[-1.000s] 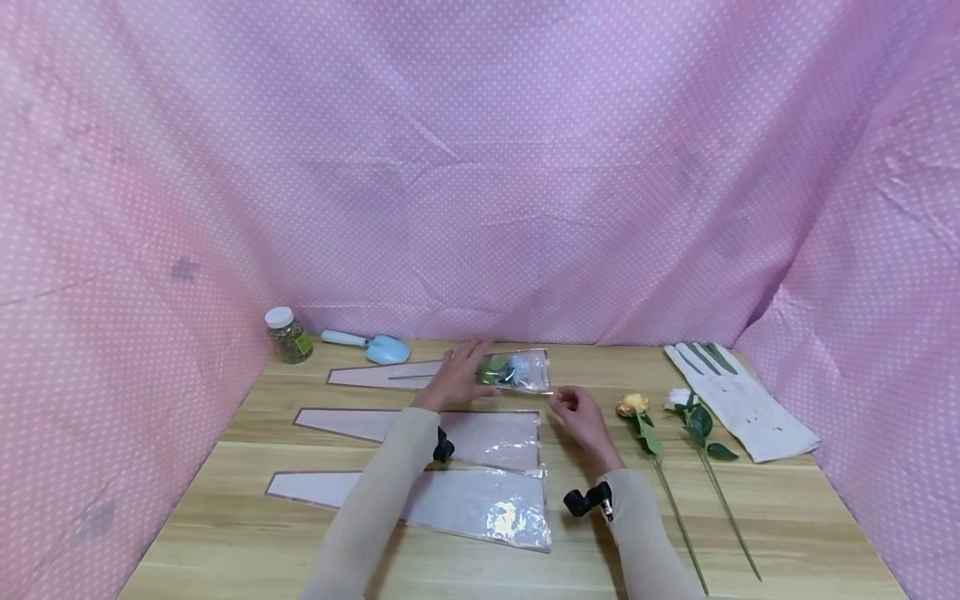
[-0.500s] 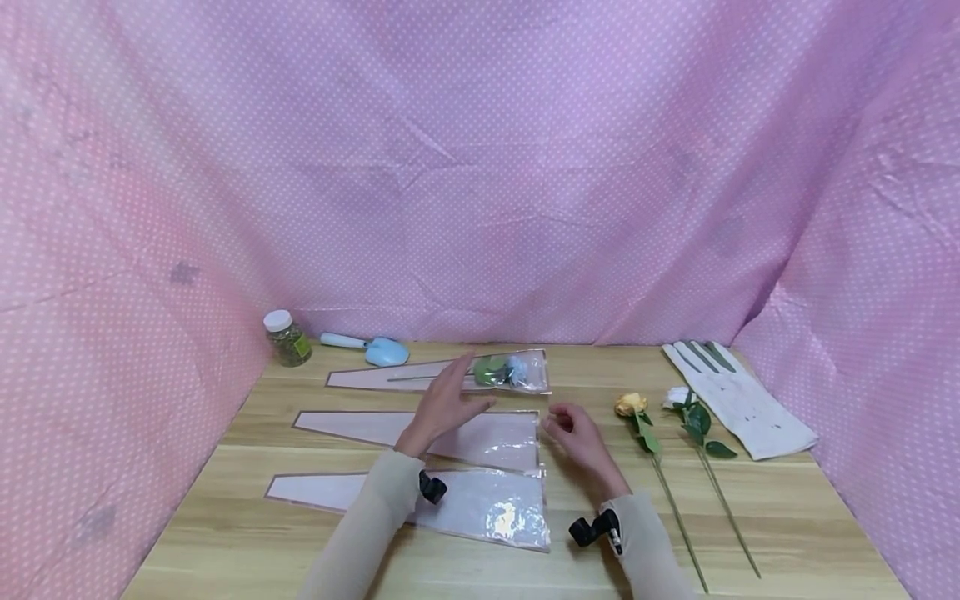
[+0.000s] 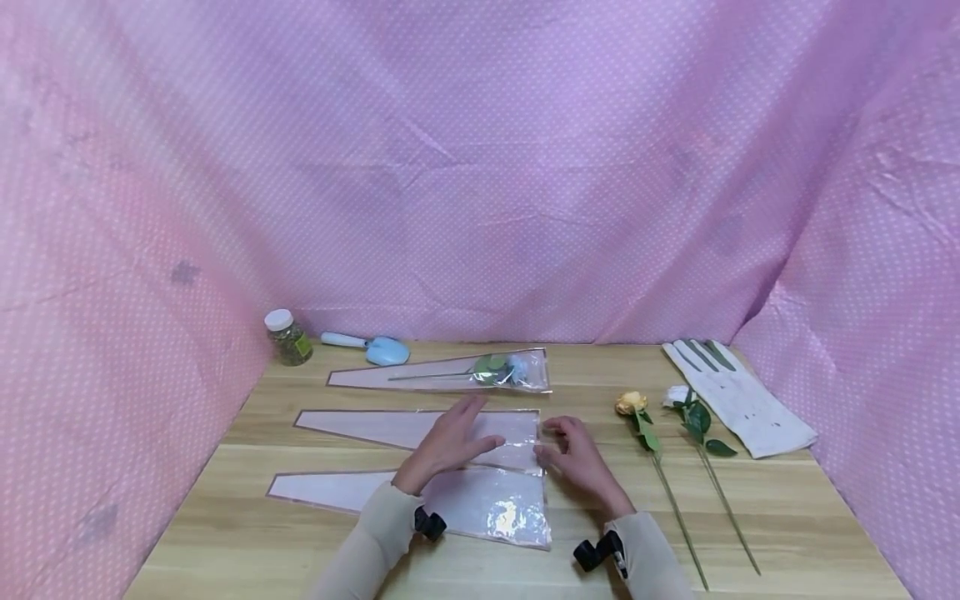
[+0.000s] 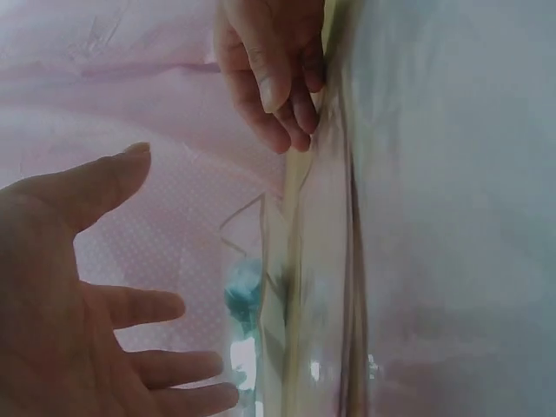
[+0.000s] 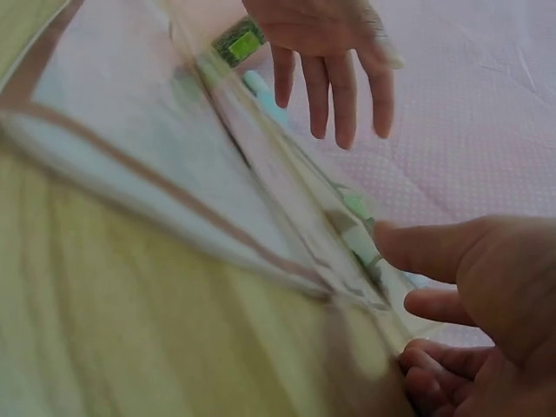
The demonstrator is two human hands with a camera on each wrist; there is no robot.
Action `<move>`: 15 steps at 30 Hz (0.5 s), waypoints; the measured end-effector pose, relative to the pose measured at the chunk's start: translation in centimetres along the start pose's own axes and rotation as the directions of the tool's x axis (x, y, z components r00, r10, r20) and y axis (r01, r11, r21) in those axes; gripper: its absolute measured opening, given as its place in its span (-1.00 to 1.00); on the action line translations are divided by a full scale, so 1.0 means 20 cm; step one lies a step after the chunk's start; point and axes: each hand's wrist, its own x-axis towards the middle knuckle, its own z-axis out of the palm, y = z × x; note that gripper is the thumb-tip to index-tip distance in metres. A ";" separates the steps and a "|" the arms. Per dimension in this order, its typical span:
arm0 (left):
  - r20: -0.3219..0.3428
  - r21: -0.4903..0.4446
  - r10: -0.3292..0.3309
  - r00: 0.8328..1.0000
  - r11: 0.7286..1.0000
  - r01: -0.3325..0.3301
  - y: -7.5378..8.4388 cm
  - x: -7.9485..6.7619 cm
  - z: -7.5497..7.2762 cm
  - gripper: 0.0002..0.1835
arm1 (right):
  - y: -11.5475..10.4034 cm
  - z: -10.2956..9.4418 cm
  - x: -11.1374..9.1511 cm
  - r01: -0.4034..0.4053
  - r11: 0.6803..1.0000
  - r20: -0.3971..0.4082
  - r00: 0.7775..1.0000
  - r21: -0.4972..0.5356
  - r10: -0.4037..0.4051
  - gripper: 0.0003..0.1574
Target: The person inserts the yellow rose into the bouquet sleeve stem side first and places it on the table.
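Observation:
Three tapered clear flower sleeves with pinkish borders lie across the table. The far sleeve (image 3: 367,377) has a light-blue rose (image 3: 517,369) with green leaves inside. My left hand (image 3: 448,442) is over the middle sleeve (image 3: 360,423), fingers extended and thumb apart; whether it touches the plastic cannot be told. At the wide right end of that sleeve is my right hand (image 3: 579,458), its fingers loosely bent and thumb apart, with nothing visible in its grasp. The near sleeve (image 3: 480,508) lies flat under the left forearm. In the left wrist view, the left hand's fingers (image 4: 148,308) are spread.
To the right lie a yellow rose (image 3: 632,405) and a white rose (image 3: 678,397), stems toward the front. Beyond them is a white glove (image 3: 750,408). A lidded jar (image 3: 290,340) and a blue trowel (image 3: 386,351) are at the back left, before a pink dotted curtain (image 3: 480,208).
My left hand has left the far sleeve and come nearer, over the middle one. My right hand has shifted slightly nearer too. The sleeves and flowers have stayed put.

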 end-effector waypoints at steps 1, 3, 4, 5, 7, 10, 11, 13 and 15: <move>0.019 0.015 0.000 1.000 1.000 0.000 0.00 -0.01 0.01 -0.11 | 0.00 0.00 0.00 0.009 1.000 0.000 1.000 -0.011 -0.009 -0.42; 0.063 0.042 -0.006 0.998 0.999 0.004 -0.01 -0.01 0.02 -0.12 | 0.01 0.01 0.00 0.016 1.000 0.010 1.000 -0.014 -0.015 -0.41; 0.091 0.049 -0.009 0.996 0.999 0.005 -0.01 -0.02 0.02 -0.11 | 0.01 0.01 0.00 0.014 1.000 0.012 1.000 -0.020 -0.013 -0.40; 0.120 0.056 -0.008 0.993 0.998 0.001 -0.01 -0.03 0.03 -0.11 | 0.02 0.01 0.00 0.021 0.999 0.018 1.000 -0.035 -0.020 -0.40; 0.172 0.080 0.002 0.985 0.997 -0.016 -0.02 -0.04 0.04 -0.09 | 0.02 0.02 -0.01 0.036 0.997 0.029 0.999 -0.074 -0.034 -0.37; 0.241 0.108 0.012 0.970 0.993 -0.039 -0.02 -0.05 0.06 -0.04 | 0.02 0.02 -0.01 0.065 0.989 0.033 0.998 -0.133 -0.061 -0.33; 0.255 0.119 0.009 0.967 0.992 -0.041 -0.02 -0.05 0.07 -0.03 | 0.03 0.02 -0.01 0.074 0.986 0.032 0.997 -0.146 -0.070 -0.32; 0.277 0.139 -0.002 0.961 0.990 -0.038 -0.01 -0.06 0.07 -0.02 | 0.03 0.03 0.00 0.084 0.982 0.025 0.996 -0.169 -0.081 -0.31; 0.286 0.157 -0.015 0.958 0.987 -0.031 -0.01 -0.06 0.07 -0.04 | 0.03 0.04 0.01 0.093 0.977 0.014 0.996 -0.191 -0.092 -0.30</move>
